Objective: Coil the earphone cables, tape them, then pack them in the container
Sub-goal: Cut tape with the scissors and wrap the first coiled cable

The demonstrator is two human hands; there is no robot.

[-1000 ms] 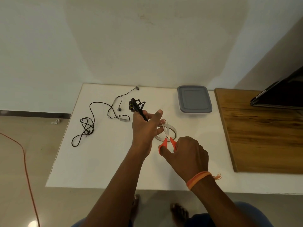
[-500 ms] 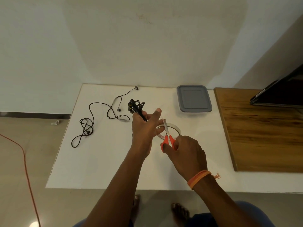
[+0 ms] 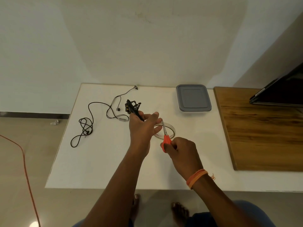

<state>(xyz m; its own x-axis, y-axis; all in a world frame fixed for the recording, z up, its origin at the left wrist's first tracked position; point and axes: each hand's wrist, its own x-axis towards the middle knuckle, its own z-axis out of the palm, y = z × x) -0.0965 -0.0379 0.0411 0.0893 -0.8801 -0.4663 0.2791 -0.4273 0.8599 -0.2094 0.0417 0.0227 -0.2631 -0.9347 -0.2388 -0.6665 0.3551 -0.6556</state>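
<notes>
Earphone bundle [image 3: 133, 108], coiled, is gripped by the left hand [image 3: 143, 126] mid-table; right hand [image 3: 179, 149] grips scissors [image 3: 166, 136] over the tape roll [image 3: 171, 131]. 1 loose cable [image 3: 91, 122] near the left edge, container [image 3: 193, 98] closed.

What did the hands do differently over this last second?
The right hand closed the orange-handled scissors, whose blades stood open a second ago, beside the left hand's fingers over the white tape roll. The left hand keeps its grip on the coiled black earphone bundle. The loose black earphones and grey-lidded container stayed put.
</notes>
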